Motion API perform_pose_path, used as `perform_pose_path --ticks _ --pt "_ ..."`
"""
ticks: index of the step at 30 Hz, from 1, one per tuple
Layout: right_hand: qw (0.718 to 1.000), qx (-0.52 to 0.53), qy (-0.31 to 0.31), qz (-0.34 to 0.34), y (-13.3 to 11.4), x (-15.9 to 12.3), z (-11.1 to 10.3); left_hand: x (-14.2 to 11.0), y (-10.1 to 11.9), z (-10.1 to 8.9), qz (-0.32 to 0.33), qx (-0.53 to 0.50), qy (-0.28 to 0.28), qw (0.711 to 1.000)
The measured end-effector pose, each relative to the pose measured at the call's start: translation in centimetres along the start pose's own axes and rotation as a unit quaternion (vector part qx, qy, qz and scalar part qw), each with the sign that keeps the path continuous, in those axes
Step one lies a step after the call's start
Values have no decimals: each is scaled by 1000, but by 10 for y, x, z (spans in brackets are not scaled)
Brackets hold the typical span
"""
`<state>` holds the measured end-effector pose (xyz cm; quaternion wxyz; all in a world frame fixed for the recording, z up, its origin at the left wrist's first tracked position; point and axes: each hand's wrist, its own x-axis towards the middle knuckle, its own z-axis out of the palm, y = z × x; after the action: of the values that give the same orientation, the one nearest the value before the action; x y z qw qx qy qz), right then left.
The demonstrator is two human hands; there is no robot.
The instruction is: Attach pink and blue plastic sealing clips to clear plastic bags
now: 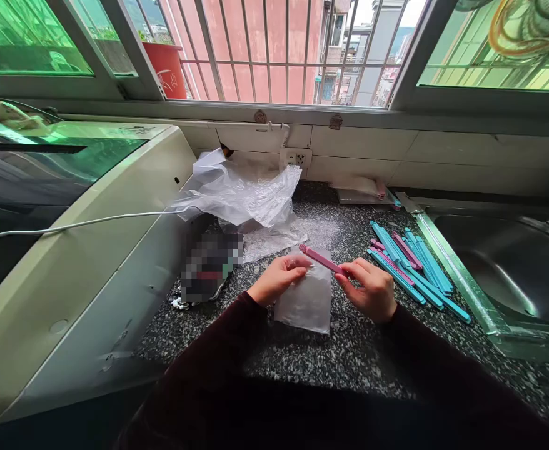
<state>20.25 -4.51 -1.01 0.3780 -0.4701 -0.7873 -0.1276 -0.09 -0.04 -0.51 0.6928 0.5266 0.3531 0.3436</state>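
My right hand grips one end of a mauve bag sealing clip, a long narrow stick, between thumb and fingers. The clip slants up to the left over the upper part of a clear plastic bag. At the bag's upper left, my left hand is closed with thumb against fingers, pinching the bag's edge. Its fingertips are partly behind the film. Just right of my right hand lies a loose pile of blue sealing clips with a few mauve clips among them.
Crumpled plastic wrapping lies at the back of the speckled counter. A phone-like dark object, blurred out, is on the left beside a large white appliance. A steel sink borders the right. Flat plastic packs rest by the wall.
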Motion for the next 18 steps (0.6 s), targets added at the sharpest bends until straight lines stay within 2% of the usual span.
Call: perform_pose_path --ticks 4,10,12,15,18 --pt "999 14 -17 -27 1 0 -1 0 1 0 -20 25 -16 999" --pt "999 -7 -19 -35 1 0 0 -4 3 1 -25 -30 -54 998" --pt "999 -14 -18 -38 2 -1 0 -4 2 1 -16 -40 -31 999" --pt "998 -26 -32 -44 2 -2 1 -2 -3 0 -11 -49 34 998" --pt "997 -22 -53 -51 2 -4 3 2 -10 -1 0 -18 76 997"
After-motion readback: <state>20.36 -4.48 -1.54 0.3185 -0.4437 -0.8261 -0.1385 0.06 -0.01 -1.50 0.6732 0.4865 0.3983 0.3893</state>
